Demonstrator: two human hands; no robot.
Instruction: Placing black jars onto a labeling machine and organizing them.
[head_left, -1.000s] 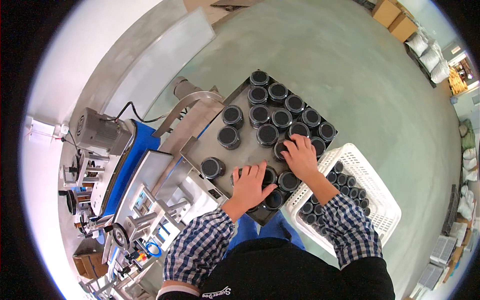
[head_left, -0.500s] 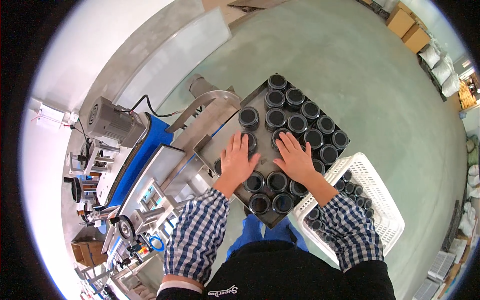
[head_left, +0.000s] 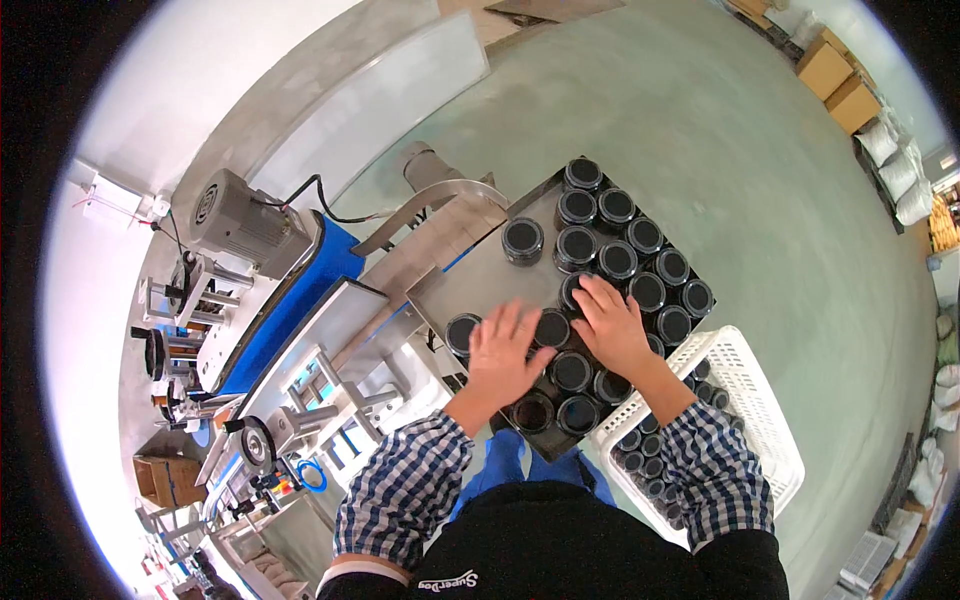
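A shallow metal tray (head_left: pixel 480 295) carries several jars with black lids. My left hand (head_left: pixel 505 352), slightly blurred, has its fingers spread over the near left part of the tray. Its fingertips are beside one black-lidded jar (head_left: pixel 552 328), and what lies under the palm is hidden. My right hand (head_left: pixel 614 328) lies with fingers stretched out at a partly covered jar (head_left: pixel 571 292) by the main cluster. One jar (head_left: pixel 522 240) stands alone toward the far left side; another jar (head_left: pixel 463 334) is left of my left hand.
A white plastic basket (head_left: pixel 765 400) with smaller dark-topped jars stands close to the tray's right side. Left of the tray is a machine with a blue belt (head_left: pixel 290 315), a grey motor (head_left: pixel 240 215) and a handwheel (head_left: pixel 257 445). Cardboard boxes (head_left: pixel 825 70) are far right.
My left hand has drawn nearer and to the right, and the jar that was under its fingers now stands nearer the cluster. My right hand stays by the same jar. The view has shifted slightly.
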